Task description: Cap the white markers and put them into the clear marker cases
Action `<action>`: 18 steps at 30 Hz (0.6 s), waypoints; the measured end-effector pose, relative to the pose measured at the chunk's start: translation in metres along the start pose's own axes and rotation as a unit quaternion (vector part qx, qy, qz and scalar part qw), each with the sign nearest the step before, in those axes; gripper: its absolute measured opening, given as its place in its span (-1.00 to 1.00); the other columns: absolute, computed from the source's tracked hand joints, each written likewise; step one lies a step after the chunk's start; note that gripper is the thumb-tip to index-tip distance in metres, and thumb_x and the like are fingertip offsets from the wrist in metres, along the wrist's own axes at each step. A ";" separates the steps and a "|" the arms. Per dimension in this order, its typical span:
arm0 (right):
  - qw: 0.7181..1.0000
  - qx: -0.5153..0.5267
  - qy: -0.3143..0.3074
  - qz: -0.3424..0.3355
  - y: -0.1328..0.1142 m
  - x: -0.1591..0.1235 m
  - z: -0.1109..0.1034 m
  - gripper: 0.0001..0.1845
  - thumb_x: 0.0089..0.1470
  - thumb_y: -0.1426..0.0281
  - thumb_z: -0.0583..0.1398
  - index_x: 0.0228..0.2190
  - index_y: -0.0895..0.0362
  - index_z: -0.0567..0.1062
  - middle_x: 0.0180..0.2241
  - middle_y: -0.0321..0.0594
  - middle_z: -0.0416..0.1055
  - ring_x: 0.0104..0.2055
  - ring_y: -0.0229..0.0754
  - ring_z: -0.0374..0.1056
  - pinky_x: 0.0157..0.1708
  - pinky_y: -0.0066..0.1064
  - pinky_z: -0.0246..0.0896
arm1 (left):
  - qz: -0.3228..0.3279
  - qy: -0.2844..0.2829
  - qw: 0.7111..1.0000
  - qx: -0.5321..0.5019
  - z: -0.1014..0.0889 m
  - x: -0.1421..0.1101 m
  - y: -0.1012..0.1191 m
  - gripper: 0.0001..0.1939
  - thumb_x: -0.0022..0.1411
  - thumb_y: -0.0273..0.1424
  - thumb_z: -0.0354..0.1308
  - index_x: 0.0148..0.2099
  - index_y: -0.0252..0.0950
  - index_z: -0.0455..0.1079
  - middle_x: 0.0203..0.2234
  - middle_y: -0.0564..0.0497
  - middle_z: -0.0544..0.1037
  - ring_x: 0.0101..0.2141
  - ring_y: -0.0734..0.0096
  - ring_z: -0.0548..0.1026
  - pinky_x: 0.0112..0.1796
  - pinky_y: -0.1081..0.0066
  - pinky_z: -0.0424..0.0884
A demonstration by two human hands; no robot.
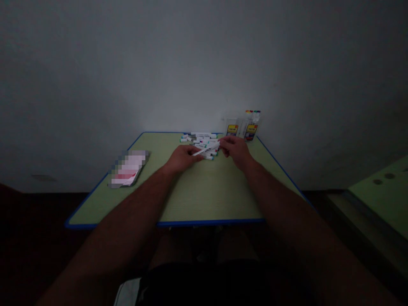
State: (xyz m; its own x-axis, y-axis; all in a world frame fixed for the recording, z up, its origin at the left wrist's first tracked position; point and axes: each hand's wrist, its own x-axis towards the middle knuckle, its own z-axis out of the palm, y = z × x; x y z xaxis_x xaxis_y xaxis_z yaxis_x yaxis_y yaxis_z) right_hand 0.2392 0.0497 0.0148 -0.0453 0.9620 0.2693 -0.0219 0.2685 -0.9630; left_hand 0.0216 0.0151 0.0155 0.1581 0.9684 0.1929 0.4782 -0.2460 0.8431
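Between my two hands a white marker [206, 150] is held at a slant, its right end higher. My left hand [182, 158] is closed around the lower left end. The fingers of my right hand [235, 148] pinch the upper right end. Behind and beneath it a loose pile of white markers [201, 137] with coloured ends lies on the green table [204, 195]. Just beyond my right hand stand clear plastic marker cases [232, 128] with yellow and black labels; several markers with coloured tips [253, 112] stick up from the right-hand case.
A blurred-out flat pink and white object [129, 168] lies at the table's left side. The table has a blue edge [210, 222] and stands against a grey wall [191, 63]. Another pale green surface [382, 187] is at the far right.
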 end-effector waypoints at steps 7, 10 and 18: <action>0.991 -0.001 0.116 0.061 -0.004 0.008 -0.009 -0.97 0.03 0.48 0.24 -0.45 0.16 0.48 -0.60 -0.41 0.37 -0.67 -0.41 0.16 -0.73 -0.56 0.04 | -0.034 0.081 0.995 -0.047 -0.002 0.009 -0.012 -0.67 -0.05 -0.43 0.38 -0.17 -0.38 0.61 -0.50 0.02 0.53 -0.51 0.48 0.36 -0.44 0.41 0.26; 0.987 0.001 0.136 0.082 -0.003 0.011 -0.012 -0.95 0.06 0.51 0.21 -0.44 0.17 0.47 -0.59 -0.39 0.38 -0.66 -0.40 0.17 -0.74 -0.55 0.04 | -0.036 0.096 0.989 -0.104 -0.001 0.009 -0.010 -0.66 -0.07 -0.49 0.36 -0.16 -0.39 0.59 -0.54 0.06 0.50 -0.55 0.50 0.36 -0.46 0.42 0.29; 0.982 -0.048 0.127 0.129 0.000 0.011 -0.014 -0.93 0.08 0.53 0.19 -0.39 0.18 0.49 -0.54 -0.35 0.43 -0.65 -0.41 0.20 -0.72 -0.57 0.06 | 0.009 0.121 0.971 -0.208 0.001 0.009 -0.005 -0.71 -0.13 -0.51 0.37 -0.25 -0.39 0.56 -0.58 0.11 0.48 -0.55 0.53 0.39 -0.46 0.44 0.35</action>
State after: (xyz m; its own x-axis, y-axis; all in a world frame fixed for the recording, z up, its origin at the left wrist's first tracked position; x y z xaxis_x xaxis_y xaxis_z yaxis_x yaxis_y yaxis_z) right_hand 0.2529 0.0613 0.0181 0.2141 0.9766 0.0176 0.0520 0.0066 -0.9986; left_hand 0.0216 0.0251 0.0122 -0.0685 0.9577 0.2797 0.0786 -0.2743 0.9584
